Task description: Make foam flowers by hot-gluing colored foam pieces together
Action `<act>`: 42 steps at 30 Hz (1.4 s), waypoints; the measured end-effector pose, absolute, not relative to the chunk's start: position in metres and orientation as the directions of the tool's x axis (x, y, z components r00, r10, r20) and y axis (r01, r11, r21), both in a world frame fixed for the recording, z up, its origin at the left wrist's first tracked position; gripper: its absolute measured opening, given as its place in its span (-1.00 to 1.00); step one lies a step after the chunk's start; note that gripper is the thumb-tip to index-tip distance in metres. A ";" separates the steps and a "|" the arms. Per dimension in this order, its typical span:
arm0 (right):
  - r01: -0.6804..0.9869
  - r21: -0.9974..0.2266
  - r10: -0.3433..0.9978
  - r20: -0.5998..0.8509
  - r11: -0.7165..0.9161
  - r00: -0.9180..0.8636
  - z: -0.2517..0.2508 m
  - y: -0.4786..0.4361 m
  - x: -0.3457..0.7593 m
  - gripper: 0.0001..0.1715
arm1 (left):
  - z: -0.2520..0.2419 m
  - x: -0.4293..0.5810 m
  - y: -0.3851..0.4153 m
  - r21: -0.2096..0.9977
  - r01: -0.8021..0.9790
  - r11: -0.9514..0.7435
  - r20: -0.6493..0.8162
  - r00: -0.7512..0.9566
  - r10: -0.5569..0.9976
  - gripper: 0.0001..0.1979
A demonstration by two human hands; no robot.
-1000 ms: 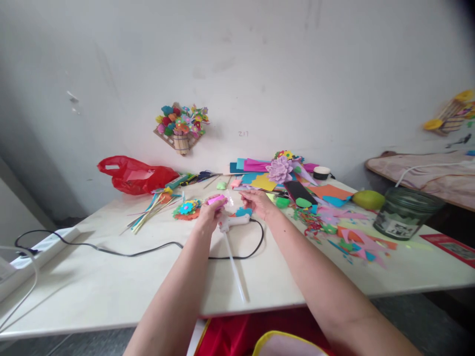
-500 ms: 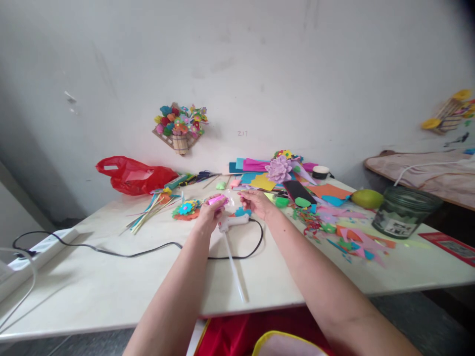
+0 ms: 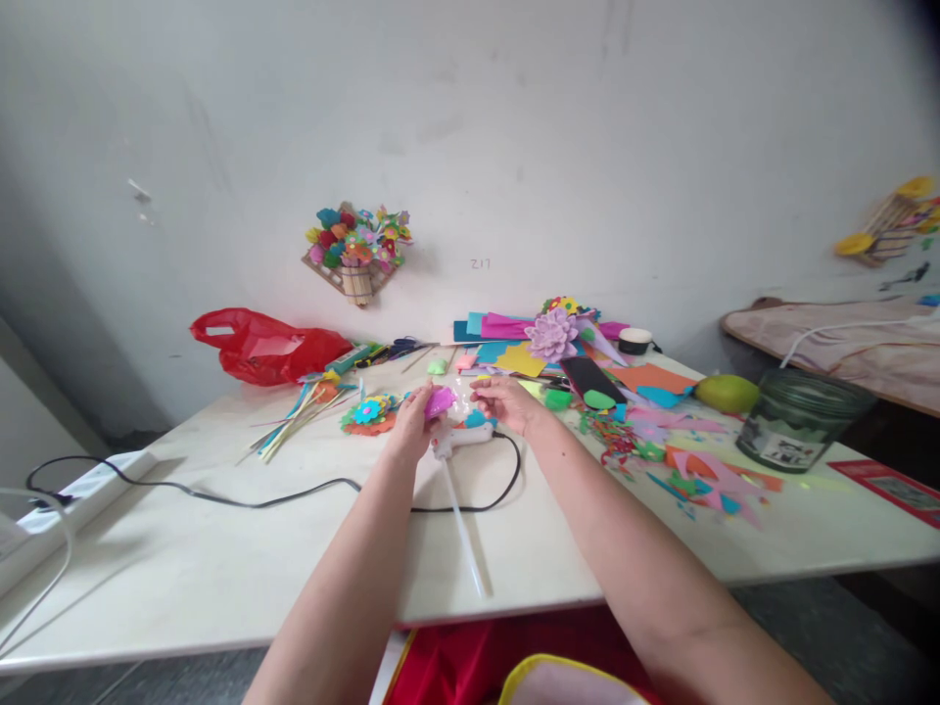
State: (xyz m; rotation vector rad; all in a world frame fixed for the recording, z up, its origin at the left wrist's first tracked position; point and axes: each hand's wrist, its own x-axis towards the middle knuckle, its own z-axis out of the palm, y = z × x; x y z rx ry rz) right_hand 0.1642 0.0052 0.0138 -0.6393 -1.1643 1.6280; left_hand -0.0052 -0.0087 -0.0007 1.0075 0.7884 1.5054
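Observation:
My left hand (image 3: 417,421) is closed around a bright pink packet (image 3: 441,400), a soft-looking lump whose exact kind is unclear. Clear plastic wrapping (image 3: 462,394) stretches from it towards my right hand (image 3: 506,399), whose fingers pinch its edge. Just below both hands, a white hot glue gun (image 3: 470,437) lies on the table, a long translucent glue stick (image 3: 464,534) sticking out of it towards me. A stack of foam flowers (image 3: 369,415) sits left of my left hand. Beyond the hands rest a small green lump (image 3: 437,367) and a pink one (image 3: 465,362).
A black cord (image 3: 279,502) crosses the table from the power strip (image 3: 88,494). At the back left lies a red plastic bag (image 3: 271,348). Foam sheets (image 3: 521,359), a phone (image 3: 587,377), scraps (image 3: 705,475) and a glass jar (image 3: 797,421) occupy the right side.
The pink packet has turned in my left hand and shows a broader face. More clear plastic is spread between my hands; the right fingers have shifted slightly.

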 end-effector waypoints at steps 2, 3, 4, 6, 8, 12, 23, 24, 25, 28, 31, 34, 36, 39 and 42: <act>-0.382 -0.922 0.921 0.100 -0.056 -0.377 0.014 0.005 0.164 -0.84 | -0.001 -0.004 -0.009 0.904 -0.392 -0.170 0.169 -0.037 0.985 -0.60; -0.364 -0.930 0.919 0.097 -0.053 -0.382 0.014 0.004 0.164 -0.84 | -0.001 -0.004 -0.009 0.908 -0.382 -0.174 0.173 -0.038 0.984 -0.60; -0.343 -0.938 0.916 0.095 -0.049 -0.390 0.014 0.004 0.163 -0.84 | -0.001 -0.004 -0.009 0.910 -0.373 -0.180 0.178 -0.039 0.983 -0.61; -0.299 -0.953 0.908 0.088 -0.043 -0.411 0.015 0.002 0.163 -0.82 | -0.001 -0.003 -0.009 0.913 -0.361 -0.190 0.188 -0.043 0.981 -0.61; -0.250 -0.967 0.901 0.071 -0.043 -0.428 0.016 0.000 0.162 -0.79 | -0.001 -0.003 -0.009 0.915 -0.352 -0.197 0.195 -0.043 0.980 -0.62; -0.176 -0.984 0.907 0.058 -0.018 -0.417 0.017 -0.002 0.161 -0.83 | -0.003 -0.004 -0.009 0.916 -0.344 -0.206 0.209 -0.029 0.977 -0.63; 0.045 -0.990 0.924 0.111 0.137 -0.365 0.009 0.003 0.157 -0.96 | -0.003 -0.002 -0.010 0.943 -0.250 -0.220 0.235 0.033 0.972 -0.65; 0.049 -0.989 0.924 0.113 0.140 -0.366 0.008 0.003 0.157 -0.94 | -0.003 -0.002 -0.011 0.945 -0.243 -0.221 0.236 0.037 0.971 -0.64; 0.049 -0.989 0.923 0.114 0.142 -0.367 0.009 0.003 0.157 -0.93 | -0.003 -0.002 -0.011 0.945 -0.240 -0.222 0.238 0.039 0.970 -0.64; 0.024 -0.990 0.934 0.122 0.138 -0.335 0.013 0.003 0.161 -0.93 | -0.002 -0.001 -0.011 0.933 -0.259 -0.251 0.267 0.030 0.963 -0.62; -0.069 -0.991 0.969 0.130 0.119 -0.209 0.016 0.007 0.169 -0.93 | 0.000 0.001 -0.011 0.918 -0.280 -0.281 0.297 0.015 0.955 -0.58; -0.121 -0.987 0.994 0.109 0.110 0.010 0.014 0.016 0.178 -0.92 | 0.001 0.001 -0.011 0.918 -0.274 -0.286 0.291 -0.021 0.956 -0.54; -0.019 -0.995 0.976 0.089 0.094 0.199 0.007 0.024 0.186 -0.90 | 0.001 0.001 -0.011 0.921 -0.258 -0.291 0.292 -0.035 0.956 -0.54; 0.161 -0.987 0.932 0.067 0.010 0.355 -0.004 0.035 0.199 -0.86 | -0.001 0.000 -0.010 0.928 -0.239 -0.287 0.287 -0.039 0.957 -0.53; 0.363 -0.931 0.887 0.188 0.025 0.421 -0.009 0.041 0.210 -0.79 | -0.001 0.000 -0.010 0.933 -0.218 -0.287 0.285 -0.038 0.958 -0.52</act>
